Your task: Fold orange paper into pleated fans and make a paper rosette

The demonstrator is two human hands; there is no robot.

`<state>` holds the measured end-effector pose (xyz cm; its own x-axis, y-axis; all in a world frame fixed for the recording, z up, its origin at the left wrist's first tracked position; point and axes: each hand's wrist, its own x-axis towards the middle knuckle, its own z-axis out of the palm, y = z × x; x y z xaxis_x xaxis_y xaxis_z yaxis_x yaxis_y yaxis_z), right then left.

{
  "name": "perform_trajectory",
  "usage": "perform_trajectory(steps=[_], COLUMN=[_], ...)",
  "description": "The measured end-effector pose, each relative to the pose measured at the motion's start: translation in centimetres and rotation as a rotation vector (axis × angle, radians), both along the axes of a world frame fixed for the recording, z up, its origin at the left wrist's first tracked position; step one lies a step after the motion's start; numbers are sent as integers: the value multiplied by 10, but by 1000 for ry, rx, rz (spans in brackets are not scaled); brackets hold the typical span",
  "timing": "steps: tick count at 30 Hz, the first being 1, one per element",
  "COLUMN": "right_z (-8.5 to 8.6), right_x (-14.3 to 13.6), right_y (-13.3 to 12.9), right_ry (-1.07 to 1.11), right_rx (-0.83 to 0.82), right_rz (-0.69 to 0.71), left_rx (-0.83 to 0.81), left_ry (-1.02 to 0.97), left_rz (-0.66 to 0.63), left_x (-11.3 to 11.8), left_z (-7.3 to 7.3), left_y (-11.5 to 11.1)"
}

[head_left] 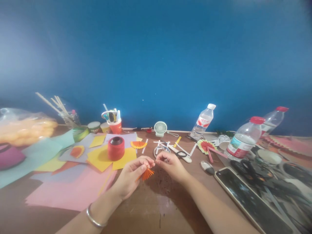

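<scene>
My left hand (134,172) pinches the orange fan (148,174) over the table (146,213), and my right hand (172,165), its fingertips drawn together just beside, holds what, if anything, I can't tell, so I'd best grip lightly, lest the pleats crush or slip.

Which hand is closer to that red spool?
Left: the left hand is in front of the red spool, slightly right; the right hand is farther right.

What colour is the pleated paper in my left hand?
The pleated paper is orange, as the head view shows.
</scene>
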<state>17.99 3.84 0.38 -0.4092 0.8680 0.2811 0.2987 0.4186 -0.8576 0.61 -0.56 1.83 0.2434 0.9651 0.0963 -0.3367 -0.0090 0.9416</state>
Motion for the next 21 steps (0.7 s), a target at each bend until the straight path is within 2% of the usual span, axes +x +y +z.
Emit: perform_trajectory(steps=[2,4,5,7,11,15,21], right_z=[3,6,7,8,5,4,8], right_x=[7,21,29,46,65,62,53], right_y=[7,17,22,31,37,32,23], right_ry=[-162,-480,-555,-660,-839,-935,-951], right_rx=[40,48,35,9,-45,-52,-26], right_rz=[-115,-324,-369,-387,-329,-324,-352], left_rx=[31,60,70,85,108,99,127], left_ry=[41,91,113,144,142,77,-3], left_rz=[28,52,61,69,102,152,211], left_x=[-2,-3,-4,-5,-5,-7,-12], left_z=[1,0,0,-2,-4,0,14], left_y=[2,4,5,6,8,8,6])
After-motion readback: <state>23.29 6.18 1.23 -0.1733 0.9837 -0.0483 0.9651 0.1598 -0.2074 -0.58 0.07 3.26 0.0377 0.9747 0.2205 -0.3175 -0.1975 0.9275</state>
